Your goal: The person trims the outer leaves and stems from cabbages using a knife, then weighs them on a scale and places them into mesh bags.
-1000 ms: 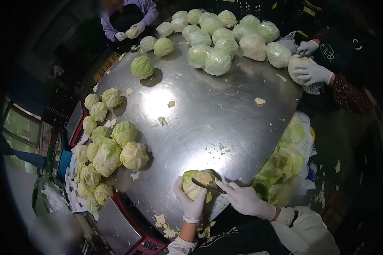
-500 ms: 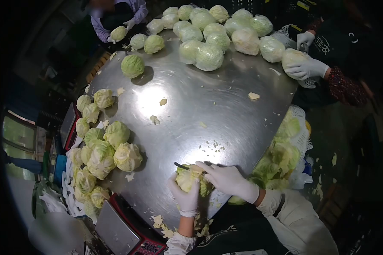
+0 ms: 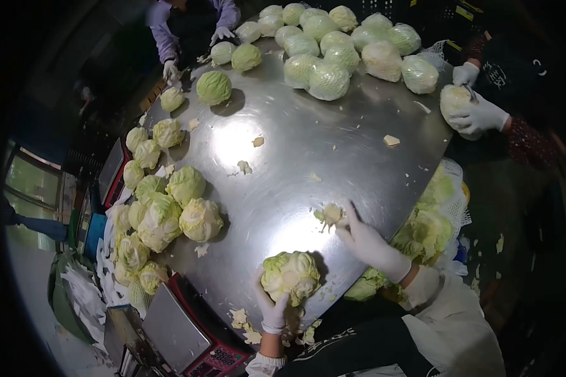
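My gloved left hand [image 3: 271,309] grips a trimmed cabbage [image 3: 290,276] from its left and near side, at the table's front edge. The pale cut stem end of the cabbage faces up toward me. To the right and farther out, my gloved right hand [image 3: 374,246] reaches over the table, one finger stretched forward and the others curled. Right at its fingertips is a loose leaf scrap [image 3: 329,215]. The knife that showed in this hand a moment ago is hidden now, and none lies on the metal around it.
Several bare cabbages [image 3: 160,220] are heaped at the left by a red scale [image 3: 176,327]. Wrapped cabbages [image 3: 324,75] fill the far side of the metal table [image 3: 283,144]. Leaves [image 3: 431,232] fill a bag at right. Two people handle cabbages across the table.
My right hand has moved from the cabbage forward and right, and a scrap now lies by its fingertips. The cabbage remains in my left hand. The person at far left has lowered a cabbage onto the table.
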